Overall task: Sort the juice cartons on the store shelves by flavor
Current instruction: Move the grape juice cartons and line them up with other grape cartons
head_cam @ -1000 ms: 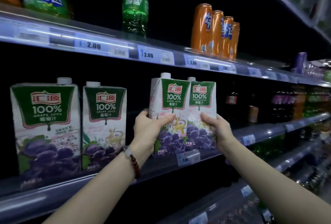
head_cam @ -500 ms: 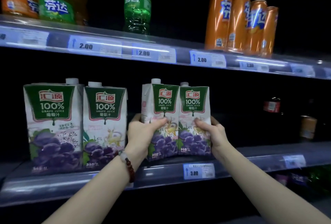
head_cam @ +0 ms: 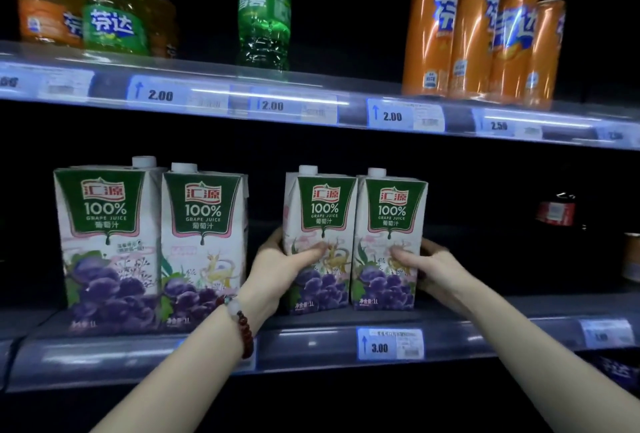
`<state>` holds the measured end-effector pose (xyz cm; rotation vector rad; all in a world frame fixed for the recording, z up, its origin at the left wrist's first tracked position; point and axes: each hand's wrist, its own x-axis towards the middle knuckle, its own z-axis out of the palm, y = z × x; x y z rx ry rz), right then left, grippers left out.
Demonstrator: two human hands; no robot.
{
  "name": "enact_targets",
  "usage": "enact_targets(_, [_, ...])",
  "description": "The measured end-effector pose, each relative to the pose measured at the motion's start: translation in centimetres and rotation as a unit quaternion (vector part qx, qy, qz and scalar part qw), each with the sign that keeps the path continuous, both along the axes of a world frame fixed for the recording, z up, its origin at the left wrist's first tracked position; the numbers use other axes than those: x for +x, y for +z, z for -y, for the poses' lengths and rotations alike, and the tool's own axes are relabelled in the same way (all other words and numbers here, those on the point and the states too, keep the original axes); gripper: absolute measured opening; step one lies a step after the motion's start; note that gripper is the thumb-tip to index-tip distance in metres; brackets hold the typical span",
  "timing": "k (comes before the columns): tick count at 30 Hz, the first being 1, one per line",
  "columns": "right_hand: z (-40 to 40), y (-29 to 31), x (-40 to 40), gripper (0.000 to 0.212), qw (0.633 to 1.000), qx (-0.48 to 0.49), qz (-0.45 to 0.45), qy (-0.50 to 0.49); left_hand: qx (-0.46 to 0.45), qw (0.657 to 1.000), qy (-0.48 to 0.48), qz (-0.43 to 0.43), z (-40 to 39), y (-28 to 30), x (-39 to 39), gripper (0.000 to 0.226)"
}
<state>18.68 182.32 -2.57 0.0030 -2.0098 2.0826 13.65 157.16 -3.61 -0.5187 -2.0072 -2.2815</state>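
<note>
Grape juice cartons: right pair (head_cam: 353,242) upright, touching, on middle shelf (head_cam: 311,339); left hand (head_cam: 277,269) clamps left carton's side, thumb across front; right hand (head_cam: 429,268) grips right carton likewise; second pair (head_cam: 152,245) stands apart, leftward.

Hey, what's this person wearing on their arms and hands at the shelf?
Both forearms are bare, with no sleeves in view and no gloves. The left wrist carries a beaded bracelet: dark red-brown round beads with one pale, whitish bead. The right hand and wrist show no jewellery or watch.
</note>
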Motion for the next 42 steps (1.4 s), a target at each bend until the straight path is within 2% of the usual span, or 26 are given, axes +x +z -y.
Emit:
enact_targets(3, [0.0, 0.1, 0.4, 0.053, 0.999, 0.040, 0.005, -0.002, -0.056, 0.994, 0.092, -0.006, 0.1, -0.2, 1.0, 0.065])
enact_targets(6, [0.6, -0.1, 0.7, 0.052, 0.998, 0.051, -0.016, -0.027, -0.068, 0.987, 0.144, -0.011, 0.4, -0.2, 2.2, 0.046])
enact_targets(9, [1.0, -0.2, 1.0, 0.052, 0.997, 0.049, -0.045, -0.036, -0.103, 0.982, 0.158, -0.029, 0.8, -0.2, 3.2, 0.041])
enact_targets(13, [1.5, -0.6, 1.1, 0.051, 0.998, 0.046, -0.040, -0.020, -0.133, 0.980, 0.137, -0.057, 1.6, -0.2, 4.2, 0.043])
enact_targets(19, [2.3, -0.7, 2.1, 0.081, 0.998, 0.039, -0.047, -0.012, -0.211, 0.959, 0.167, -0.091, 2.5, 0.1, 5.5, 0.033])
enact_targets(22, [2.5, -0.8, 2.5, 0.089, 0.997, 0.041, -0.054, -0.022, -0.195, 0.965, 0.146, -0.095, 3.0, 0.1, 5.8, 0.028])
enact_targets(24, [2.6, -0.9, 2.5, 0.079, 0.998, 0.031, -0.050, -0.021, -0.173, 0.973, 0.121, -0.093, 3.2, 0.0, 5.8, 0.022])
enact_targets(29, [3.2, -1.3, 2.2, 0.052, 0.997, 0.042, -0.049, -0.032, -0.161, 0.974, 0.142, -0.075, 2.5, -0.4, 5.4, 0.025])
enact_targets(35, [4.3, -1.5, 3.0, 0.063, 0.994, 0.068, -0.060, -0.053, -0.242, 0.953, 0.162, -0.087, 2.4, 0.2, 5.6, 0.024])
enact_targets(37, [4.5, -1.6, 3.3, 0.058, 0.991, 0.104, -0.056, -0.068, -0.261, 0.946, 0.163, -0.100, 2.9, 0.2, 5.8, 0.018])
enact_targets(39, [4.7, -1.7, 3.7, 0.044, 0.981, 0.159, -0.052, -0.097, -0.257, 0.949, 0.149, -0.104, 3.4, 0.0, 6.4, 0.014])
enact_targets(42, [5.2, -1.5, 4.4, 0.038, 0.956, 0.245, -0.045, -0.157, -0.278, 0.943, 0.137, -0.122, 4.3, -0.2, 7.3, 0.037])
